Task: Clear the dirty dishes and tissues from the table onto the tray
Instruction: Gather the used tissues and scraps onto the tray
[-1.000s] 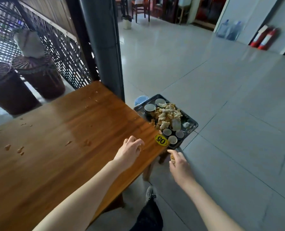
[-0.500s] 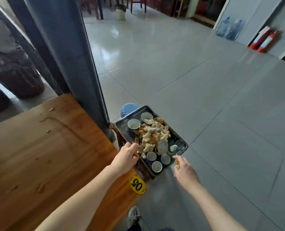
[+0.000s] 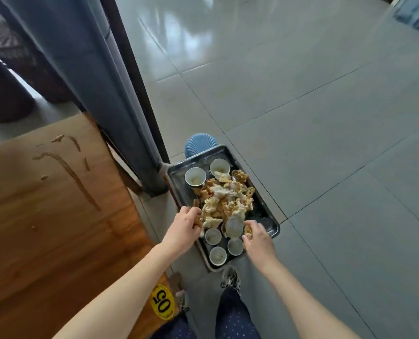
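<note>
1. The grey tiled floor (image 3: 325,143) lies open to the right of both hands and beyond them.
2. The wooden table (image 3: 44,216), left of the left hand (image 3: 184,226), is streaked with wet smears. Its edge stops just short of that wrist.
3. A dark pillar (image 3: 100,81) stands beyond the left hand, close to the tray's far corner.
4. The black tray (image 3: 179,189) sits under both hands, off the table. Its support is mostly hidden, and only a blue stool (image 3: 199,143) shows.
5. Stained tissues (image 3: 225,199) are heaped just beyond the fingertips.
6. Two small cups (image 3: 195,176) sit beyond the heap, and three sit between the wrists.
7. The left hand curls round a brownish scrap (image 3: 198,218). The right hand (image 3: 257,237) grips a crumpled tissue (image 3: 248,231). Both items are blurred.
</note>
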Available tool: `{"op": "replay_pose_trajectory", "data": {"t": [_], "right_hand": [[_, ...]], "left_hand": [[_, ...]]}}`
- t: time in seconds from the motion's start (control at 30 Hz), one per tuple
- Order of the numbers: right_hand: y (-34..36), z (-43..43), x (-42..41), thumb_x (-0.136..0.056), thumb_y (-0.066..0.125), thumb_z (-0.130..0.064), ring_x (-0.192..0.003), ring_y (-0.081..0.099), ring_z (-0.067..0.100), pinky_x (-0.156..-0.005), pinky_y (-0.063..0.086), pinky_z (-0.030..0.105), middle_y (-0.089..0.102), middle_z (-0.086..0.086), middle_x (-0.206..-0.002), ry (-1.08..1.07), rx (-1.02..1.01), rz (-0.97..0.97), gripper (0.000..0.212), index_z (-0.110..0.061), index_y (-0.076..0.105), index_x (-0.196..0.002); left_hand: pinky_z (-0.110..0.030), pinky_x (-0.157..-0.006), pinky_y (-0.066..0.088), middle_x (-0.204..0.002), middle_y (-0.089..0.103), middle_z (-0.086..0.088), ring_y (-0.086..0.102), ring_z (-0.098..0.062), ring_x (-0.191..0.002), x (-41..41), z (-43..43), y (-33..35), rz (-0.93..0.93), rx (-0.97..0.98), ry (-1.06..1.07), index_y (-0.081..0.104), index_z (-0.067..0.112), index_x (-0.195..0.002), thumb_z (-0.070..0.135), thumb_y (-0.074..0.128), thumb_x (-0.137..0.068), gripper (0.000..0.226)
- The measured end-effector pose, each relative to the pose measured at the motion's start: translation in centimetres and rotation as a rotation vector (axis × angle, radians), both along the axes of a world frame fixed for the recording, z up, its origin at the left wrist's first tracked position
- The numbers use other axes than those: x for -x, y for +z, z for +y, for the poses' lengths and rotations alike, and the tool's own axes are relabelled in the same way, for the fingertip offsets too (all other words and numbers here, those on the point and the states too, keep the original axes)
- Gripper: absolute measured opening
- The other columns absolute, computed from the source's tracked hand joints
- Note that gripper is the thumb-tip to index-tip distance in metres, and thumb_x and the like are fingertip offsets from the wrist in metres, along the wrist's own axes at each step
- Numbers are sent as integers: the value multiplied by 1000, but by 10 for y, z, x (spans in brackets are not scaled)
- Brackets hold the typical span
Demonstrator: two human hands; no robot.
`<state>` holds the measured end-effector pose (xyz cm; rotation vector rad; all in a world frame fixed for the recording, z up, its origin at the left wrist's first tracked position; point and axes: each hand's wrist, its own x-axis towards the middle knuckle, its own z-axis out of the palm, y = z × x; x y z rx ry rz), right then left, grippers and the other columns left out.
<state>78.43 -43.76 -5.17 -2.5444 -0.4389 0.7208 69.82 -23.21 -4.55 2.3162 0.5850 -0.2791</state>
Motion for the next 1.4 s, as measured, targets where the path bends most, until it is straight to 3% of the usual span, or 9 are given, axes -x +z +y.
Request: {"op": "replay_pose_trajectory", "data": {"t": [0.17,0.5,0.6,0.7,0.87,1.03,1.17,1.3,1.4], "right_hand": [[-36,2,-28,-94,55,-17,-87,52,10,-75,42,22,51,1,-114,55,-23,99,34,-20,47,-126],[-125,8,-45,-94,55,-19,-99,57,19,-82,48,30,43,4,-127,125,69,208,47,-21,36,-137],[-143,9,-49,-93,57,-19,-111,54,23,-92,44,33,38,5,-136,83,32,234,60,-23,26,-145],[-149,4,-49,-91,60,-21,-125,46,20,-99,41,34,32,2,-145,95,15,272,73,-29,17,-148],[-135,-9,-49,-90,61,-18,-129,44,21,-100,40,34,33,3,-147,162,57,290,72,-26,19,-148],[-101,-15,-54,-90,61,-16,-125,47,21,-97,43,34,41,3,-144,208,47,261,69,-25,22,-147],[-63,-7,-60,-90,61,-17,-110,55,21,-90,47,35,49,4,-132,257,33,176,66,-25,25,-145],[-24,6,-66,-90,59,-12,-122,51,22,-99,46,38,45,2,-142,277,-47,84,64,-22,29,-145],[4,13,-67,-90,57,-7,-120,53,21,-95,48,36,46,2,-142,242,-121,47,62,-22,31,-144]], "left_hand": [[-29,-94,44,-107,40,4,49,-17,-103,-23,-33,-31,28,105,189,49,18,-125,14,53,-89,37],[-16,-81,33,-107,42,-1,46,-9,-90,-43,-60,-127,153,266,487,51,15,-126,14,58,-90,36],[-14,-86,33,-111,40,3,48,-8,-99,-48,-67,-145,126,307,528,48,19,-129,18,64,-88,44],[-16,-97,29,-121,35,9,38,0,-110,-43,-72,-152,111,357,543,39,28,-138,27,71,-84,62],[-20,-102,26,-137,36,2,39,-9,-125,-20,-76,-137,177,347,528,30,29,-145,31,71,-83,74],[-21,-100,27,-142,35,1,39,-11,-127,-4,-67,-98,160,268,544,30,28,-145,33,66,-87,68],[-25,-102,32,-142,35,1,41,-16,-130,3,-58,-55,104,168,500,30,25,-146,29,59,-92,62],[-36,-108,39,-142,38,1,43,-16,-128,12,-44,-9,25,8,434,32,22,-146,27,57,-94,58],[-39,-108,39,-141,39,2,42,-16,-129,30,-33,23,-32,-60,455,33,23,-145,27,55,-95,55]]}}
